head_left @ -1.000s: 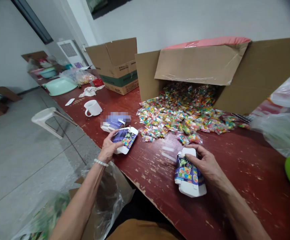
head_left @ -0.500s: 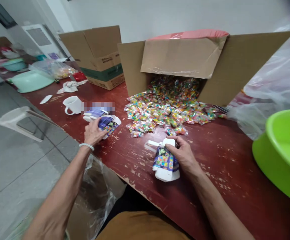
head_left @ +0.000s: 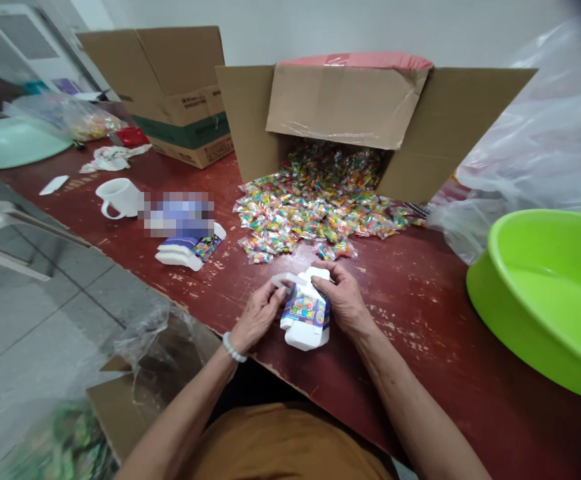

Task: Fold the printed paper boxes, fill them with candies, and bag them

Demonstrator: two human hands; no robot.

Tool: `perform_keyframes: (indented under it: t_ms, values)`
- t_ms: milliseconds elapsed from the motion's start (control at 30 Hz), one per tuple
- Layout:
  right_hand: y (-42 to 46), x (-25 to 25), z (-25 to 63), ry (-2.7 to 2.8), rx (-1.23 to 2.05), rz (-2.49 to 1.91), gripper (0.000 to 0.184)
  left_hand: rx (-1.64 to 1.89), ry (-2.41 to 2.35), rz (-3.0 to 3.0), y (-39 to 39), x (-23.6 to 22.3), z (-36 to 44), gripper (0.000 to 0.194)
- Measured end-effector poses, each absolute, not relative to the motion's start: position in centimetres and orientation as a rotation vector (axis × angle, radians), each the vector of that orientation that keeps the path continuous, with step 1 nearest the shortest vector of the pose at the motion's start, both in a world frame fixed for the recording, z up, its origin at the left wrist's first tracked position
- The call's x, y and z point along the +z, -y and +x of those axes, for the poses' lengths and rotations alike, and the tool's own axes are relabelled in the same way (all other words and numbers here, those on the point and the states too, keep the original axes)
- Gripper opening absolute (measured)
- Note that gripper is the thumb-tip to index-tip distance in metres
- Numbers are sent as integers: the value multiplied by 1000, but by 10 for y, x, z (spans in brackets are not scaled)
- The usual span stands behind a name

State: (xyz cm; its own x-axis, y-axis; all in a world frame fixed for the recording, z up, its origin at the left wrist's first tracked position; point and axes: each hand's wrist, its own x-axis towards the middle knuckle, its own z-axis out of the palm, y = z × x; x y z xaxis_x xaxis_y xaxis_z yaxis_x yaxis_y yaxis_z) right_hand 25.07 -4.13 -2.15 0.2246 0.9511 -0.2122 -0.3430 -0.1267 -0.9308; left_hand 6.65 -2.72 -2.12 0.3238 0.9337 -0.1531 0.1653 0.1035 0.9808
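My left hand (head_left: 257, 317) and my right hand (head_left: 343, 300) both grip a small white card box (head_left: 306, 313) with a colourful printed purple panel, holding it just above the table. Its white flap sticks out at the top left, between my hands. Beyond them, several similar printed boxes (head_left: 187, 248) lie on the table, partly hidden by a blurred patch. A heap of small colourful wrapped candy packets (head_left: 310, 213) spills from a large open cardboard carton (head_left: 345, 107), a little way past my fingers.
The chipped red wooden table (head_left: 410, 320) holds a white mug (head_left: 120, 198), a bright green plastic basin (head_left: 540, 300) at right, and another cardboard carton (head_left: 170, 87) at the back. Clear plastic sheeting (head_left: 520, 180) hangs at right. A white plastic stool (head_left: 0, 233) stands left.
My left hand has moved off the flat boxes and now grips the box in my right hand. The view has swung left, bringing the green basin further into sight.
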Motion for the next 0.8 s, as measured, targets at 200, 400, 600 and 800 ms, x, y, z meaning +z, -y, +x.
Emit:
perform_keyframes:
  t_ms: [200,400,600,800]
  values:
    - [32,-27,242,503,1306,-1106,50,981,-1288,1142,13,-40,65,40]
    - [8,-31,225,349,1310,-931,49,1183,-1467,1074,0,-45,47,31]
    - [-11,-33,215,275,1262,-848,49,1298,-1572,1060,-7,-37,7,23]
    - [-23,-39,191,244,1267,-827,49,1296,-1661,1080,-4,-40,-38,22]
